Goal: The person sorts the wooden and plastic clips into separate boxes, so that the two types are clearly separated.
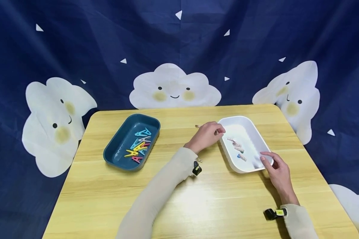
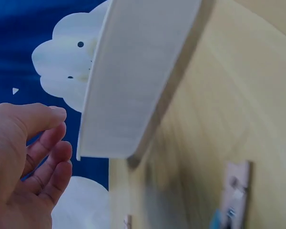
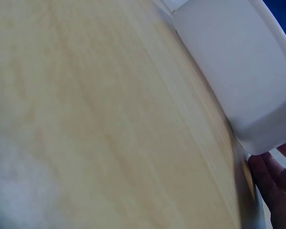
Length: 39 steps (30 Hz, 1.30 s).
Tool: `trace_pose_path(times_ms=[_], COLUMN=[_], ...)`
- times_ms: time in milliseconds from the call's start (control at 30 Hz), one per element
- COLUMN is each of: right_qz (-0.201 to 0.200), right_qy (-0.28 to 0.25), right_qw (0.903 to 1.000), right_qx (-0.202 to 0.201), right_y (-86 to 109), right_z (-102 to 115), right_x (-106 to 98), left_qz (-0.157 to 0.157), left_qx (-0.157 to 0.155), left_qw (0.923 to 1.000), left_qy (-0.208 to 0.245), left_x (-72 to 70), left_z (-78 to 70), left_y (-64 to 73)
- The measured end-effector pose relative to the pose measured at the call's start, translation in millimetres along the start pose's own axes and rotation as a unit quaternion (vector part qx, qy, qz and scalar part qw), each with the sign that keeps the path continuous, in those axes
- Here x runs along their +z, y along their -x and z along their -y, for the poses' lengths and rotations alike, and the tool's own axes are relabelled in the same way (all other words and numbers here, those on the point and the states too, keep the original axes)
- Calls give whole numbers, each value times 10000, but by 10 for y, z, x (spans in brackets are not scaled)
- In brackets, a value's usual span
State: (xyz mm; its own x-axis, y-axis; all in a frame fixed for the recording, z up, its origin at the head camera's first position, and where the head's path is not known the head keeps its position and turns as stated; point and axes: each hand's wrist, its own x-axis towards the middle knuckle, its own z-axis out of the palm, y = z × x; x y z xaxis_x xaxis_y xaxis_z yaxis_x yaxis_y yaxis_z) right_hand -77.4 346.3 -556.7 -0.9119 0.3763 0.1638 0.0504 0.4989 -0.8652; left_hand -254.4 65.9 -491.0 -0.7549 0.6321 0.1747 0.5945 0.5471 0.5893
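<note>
A white tray (image 1: 254,139) stands on the right of the table, with several small wooden clothespins (image 1: 241,157) lying in it. Over its left rim hovers my left hand (image 1: 206,134). In the left wrist view, that hand's fingers (image 2: 62,150) are loosely bent beside the tray wall (image 2: 128,86), and nothing shows between them. My right hand (image 1: 278,172) holds the tray's near right corner by the rim. Fingers of the right hand (image 3: 276,191) touch the corner from outside in the right wrist view. Another wooden clothespin (image 2: 234,195) lies on the table, left of the tray.
A dark blue tray (image 1: 115,147) stands on the left with several coloured plastic clothespins (image 1: 140,146) inside. One more wooden clothespin (image 1: 197,126) lies behind my left hand. The wooden table (image 1: 173,205) ends at a dark blue curtain (image 1: 101,39) with clouds.
</note>
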Motion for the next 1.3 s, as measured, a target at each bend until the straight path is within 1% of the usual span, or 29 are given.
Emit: trace_pose_path(times_ms=[200,333,533,800,933,1067,1200,1300], right_qz=[-119,-171,-121,-86,-79,-86,-94,-111], right_qy=[-54,-105,-68,2,-14,-9,22,29], right_qw=[9999,9998,9999,10000,10000,10000,9999,9999], right_qx=[14,-41,-54,6,18,5,27,52], right_y=[7,5,6,3,3,3,4,3], right_z=[1,11,13,-14,-20,-14,-11,-17], right_x=[10,20,12,10,9,10,14,18], left_qz=[-14,56,219,324,443,651,826,865], left_qx=[-28,-136,-319,-446,-556,-633,-588,-461], left_qw=[10000,9998,9988,9971,9955,9935,9926,9932], left_qy=[37,132,299,516,631,686,662,633], left_x=[-15,-39,-49,-51,-66,-70,-79,-87], left_z=[118,207,370,581,638,674,687,698], left_y=[175,296,496,723,821,911,992,1039])
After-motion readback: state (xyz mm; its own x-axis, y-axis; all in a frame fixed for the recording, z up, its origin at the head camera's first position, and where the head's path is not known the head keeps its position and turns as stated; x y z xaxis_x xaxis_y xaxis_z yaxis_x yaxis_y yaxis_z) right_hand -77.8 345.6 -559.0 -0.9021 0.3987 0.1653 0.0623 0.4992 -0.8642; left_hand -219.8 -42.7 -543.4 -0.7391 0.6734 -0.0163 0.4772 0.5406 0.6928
